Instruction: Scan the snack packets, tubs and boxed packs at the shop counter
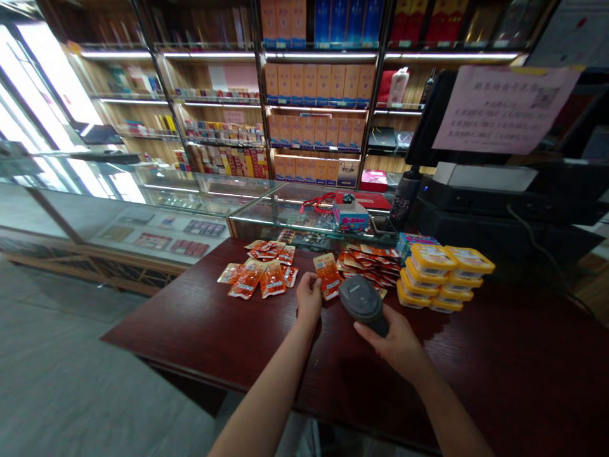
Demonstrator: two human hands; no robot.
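In my right hand (399,339) is a dark grey handheld barcode scanner (360,298), its head tilted toward the packets. My left hand (309,297) is closed, its fingers pinching the left edge of an orange snack packet (327,274) that is partly raised from the table. Left of it lies a loose spread of similar orange packets (272,279). To the right, behind the scanner, a thicker heap of orange packets (368,260) is piled up. Stacked yellow-lidded plastic boxes (431,279) stand beyond the heap on the right.
The dark red wooden table (200,324) meets a glass display counter (252,212) at its back. A small pink and blue box (351,217) sits on the glass. A monitor with a pink paper sign (504,108) stands at the right. Shelves of boxed goods (318,82) line the wall.
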